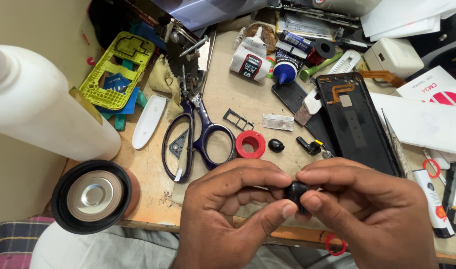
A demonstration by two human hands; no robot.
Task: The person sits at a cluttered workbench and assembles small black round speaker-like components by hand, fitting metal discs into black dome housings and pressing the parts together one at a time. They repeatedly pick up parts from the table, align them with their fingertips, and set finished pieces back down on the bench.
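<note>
a small, rounded, glossy black plastic piece (296,191) is pinched between both hands at the near edge of the cluttered wooden workbench (248,102). it is gripped by the left hand (228,214) with thumb and curled forefinger closed narrowly on its left side, and by the right hand (367,209) with thumb and forefinger closed on its right. just beyond the hands lie a red ring of tape (250,144), a black oval bud (275,145) and dark blue-handled scissors (198,139). a black phone back panel (357,124) lies to the right.
</note>
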